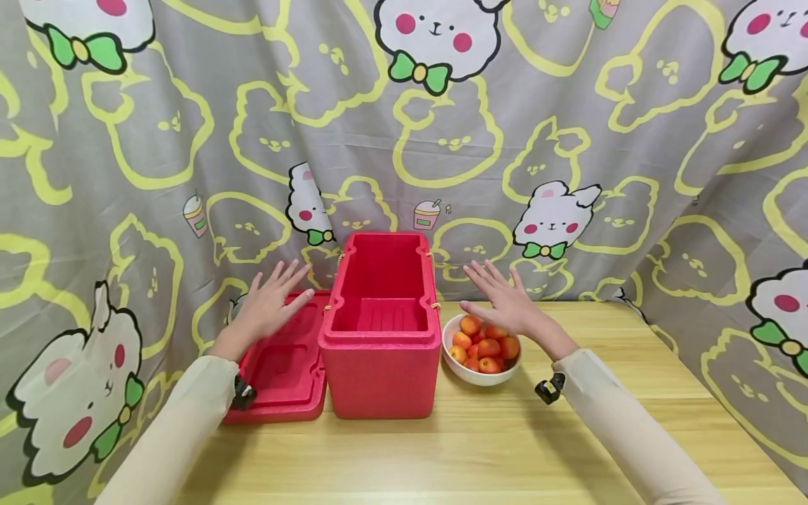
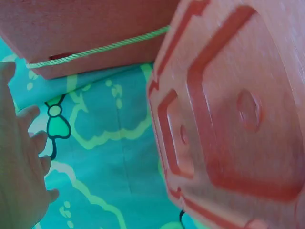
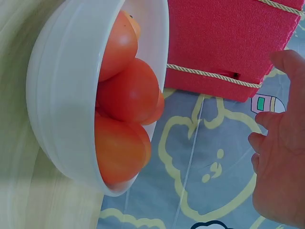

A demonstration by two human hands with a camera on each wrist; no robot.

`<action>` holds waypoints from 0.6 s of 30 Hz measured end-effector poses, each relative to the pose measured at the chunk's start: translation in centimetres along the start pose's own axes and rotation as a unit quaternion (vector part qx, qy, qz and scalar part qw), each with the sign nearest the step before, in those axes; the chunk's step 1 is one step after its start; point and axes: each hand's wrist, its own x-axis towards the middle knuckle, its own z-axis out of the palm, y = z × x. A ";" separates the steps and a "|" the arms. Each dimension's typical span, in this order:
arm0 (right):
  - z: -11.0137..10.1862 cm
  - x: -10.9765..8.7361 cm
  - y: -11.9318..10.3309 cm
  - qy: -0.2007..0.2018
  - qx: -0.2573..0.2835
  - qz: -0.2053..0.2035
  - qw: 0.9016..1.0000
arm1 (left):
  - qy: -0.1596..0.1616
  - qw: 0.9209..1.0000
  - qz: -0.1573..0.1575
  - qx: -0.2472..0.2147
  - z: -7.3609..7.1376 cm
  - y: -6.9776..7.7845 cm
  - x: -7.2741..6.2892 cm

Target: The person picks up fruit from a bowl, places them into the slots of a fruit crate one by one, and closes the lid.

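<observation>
My left hand hovers with fingers spread over the red box lid, which lies on the table with its recessed side up. Beside it a red foam box stands with its top off and its bare inside in sight. My right hand, fingers also spread, is above the back of a white bowl. Round orange-red fruits fill the bowl; their exact kind is unclear. Neither hand holds anything. In the right wrist view the hand is apart from the bowl and the box.
A wooden table carries everything. Yellowish rope runs along the box's side. A grey patterned curtain hangs close behind the box and along both sides. Black wrist cameras sit at the sleeve cuffs.
</observation>
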 end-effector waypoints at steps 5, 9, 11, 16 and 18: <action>0.0 0.2 0.4 -0.003 -0.010 -0.008 1.000 | 0.011 0.990 0.008 -0.144 0.1 0.5 0.5; 0.1 0.3 0.5 -0.009 -0.031 -0.021 0.999 | 0.025 0.957 0.010 -0.290 0.4 1.2 0.9; 0.1 0.2 0.5 -0.012 -0.041 -0.030 0.999 | 0.037 0.935 0.011 -0.354 0.6 1.7 1.0; -0.1 0.2 0.2 -0.023 -0.061 -0.064 0.996 | 0.066 0.888 0.036 -0.454 1.1 3.1 1.4; -0.2 0.2 0.1 -0.030 -0.069 -0.078 0.994 | 0.070 0.879 0.047 -0.470 1.4 3.5 1.5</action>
